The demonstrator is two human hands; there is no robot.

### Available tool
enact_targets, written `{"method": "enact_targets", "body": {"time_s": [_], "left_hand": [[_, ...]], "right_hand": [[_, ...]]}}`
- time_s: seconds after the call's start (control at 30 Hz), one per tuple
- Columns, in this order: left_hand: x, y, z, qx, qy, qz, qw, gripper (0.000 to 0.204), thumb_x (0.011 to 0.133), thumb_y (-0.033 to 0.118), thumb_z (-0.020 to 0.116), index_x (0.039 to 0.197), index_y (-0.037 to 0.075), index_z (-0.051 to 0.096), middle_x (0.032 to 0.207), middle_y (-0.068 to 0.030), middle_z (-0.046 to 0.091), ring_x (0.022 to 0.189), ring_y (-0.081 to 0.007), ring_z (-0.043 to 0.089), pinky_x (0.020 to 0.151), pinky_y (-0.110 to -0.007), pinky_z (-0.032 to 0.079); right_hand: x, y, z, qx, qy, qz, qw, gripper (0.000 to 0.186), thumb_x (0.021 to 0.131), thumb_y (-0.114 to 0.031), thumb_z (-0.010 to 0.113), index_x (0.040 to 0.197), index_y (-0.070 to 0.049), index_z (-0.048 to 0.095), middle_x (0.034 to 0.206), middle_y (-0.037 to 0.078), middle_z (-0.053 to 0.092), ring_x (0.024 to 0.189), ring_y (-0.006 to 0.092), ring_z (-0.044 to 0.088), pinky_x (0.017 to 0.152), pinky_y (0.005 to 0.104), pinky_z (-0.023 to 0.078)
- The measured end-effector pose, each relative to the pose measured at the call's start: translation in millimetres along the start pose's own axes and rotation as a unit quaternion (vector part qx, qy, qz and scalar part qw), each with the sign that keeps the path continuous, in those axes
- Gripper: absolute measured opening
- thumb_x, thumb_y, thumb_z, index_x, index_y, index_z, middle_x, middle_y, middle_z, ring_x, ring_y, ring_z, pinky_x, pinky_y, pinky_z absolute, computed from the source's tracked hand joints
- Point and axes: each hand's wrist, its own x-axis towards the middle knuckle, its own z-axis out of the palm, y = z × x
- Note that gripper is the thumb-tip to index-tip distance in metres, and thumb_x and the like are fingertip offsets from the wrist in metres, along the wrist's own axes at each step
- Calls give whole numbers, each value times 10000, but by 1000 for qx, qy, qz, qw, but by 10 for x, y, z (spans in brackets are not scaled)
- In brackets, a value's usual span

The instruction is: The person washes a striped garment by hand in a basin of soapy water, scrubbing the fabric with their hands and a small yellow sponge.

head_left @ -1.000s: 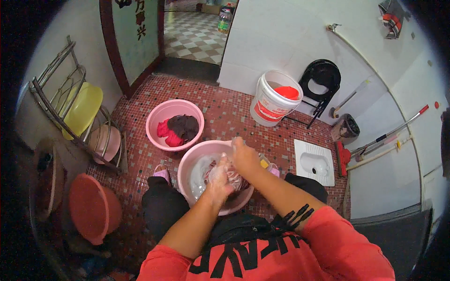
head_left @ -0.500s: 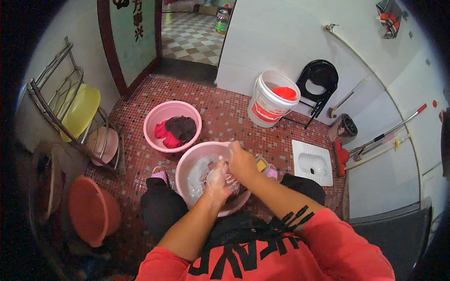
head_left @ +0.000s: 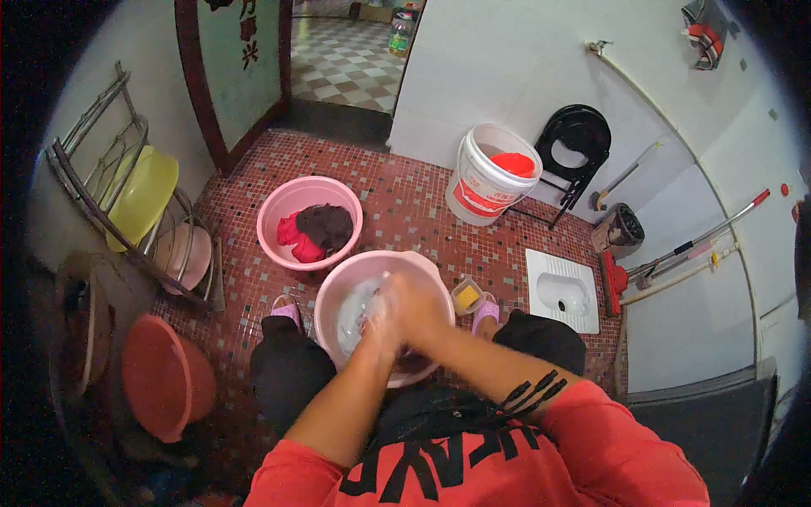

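Red mosaic tile floor (head_left: 405,198), pale walls, doorway at the far edge. On the floor, between the person's knees, stood a pink basin (head_left: 340,285) holding cloudy, sudsy water (head_left: 349,323). Cloth (head_left: 364,324) lay in it: only a small reddish patch showed, left of the basin's middle, the rest covered by hands or suds. Long axis could not be read.

Key relation: the visible patch lay just to the left of the left hand (head_left: 382,324), making that hand the nearer one. Right hand (head_left: 416,306) was on the far side of it, toward the basin's right rim, crossing in from the lower right. Both hands were close together over the basin, overlapping in view, and badly blurred. Could not tell whether the fingers of either were clamped on cloth, together or apart.

Outward from there: a small clear container (head_left: 459,308) with a yellow block (head_left: 467,294) stood just beyond the basin's right rim, near a pink slipper (head_left: 485,311). Past the far-left rim, a second pink basin (head_left: 270,211) held dark cloth (head_left: 324,226) and red cloth (head_left: 302,242). Farther off, toward the far wall, stood a white bucket (head_left: 461,188) with a red vessel (head_left: 513,164) inside.
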Motion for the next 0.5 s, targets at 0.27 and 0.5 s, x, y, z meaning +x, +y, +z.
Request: {"method": "enact_targets", "body": {"time_s": [0.27, 0.5], "left_hand": [[-76, -27, 151, 18, -69, -40, 997, 277, 879, 394, 459, 859, 123, 513, 819, -116, 585, 788, -274, 586, 714, -435, 484], [-343, 185, 405, 103, -15, 3, 995, 292, 877, 368, 479, 811, 86, 519, 779, -71, 577, 691, -197, 582, 637, -343, 503]], "right_hand": [[201, 773, 34, 114, 90, 24, 989, 182, 824, -159, 486, 938, -18, 469, 819, 187, 552, 767, 322, 556, 683, 390, 447], [84, 985, -265, 602, 117, 191, 766, 112, 833, -163, 547, 882, -65, 531, 773, 5, 543, 691, 124, 508, 626, 273, 421]]}}
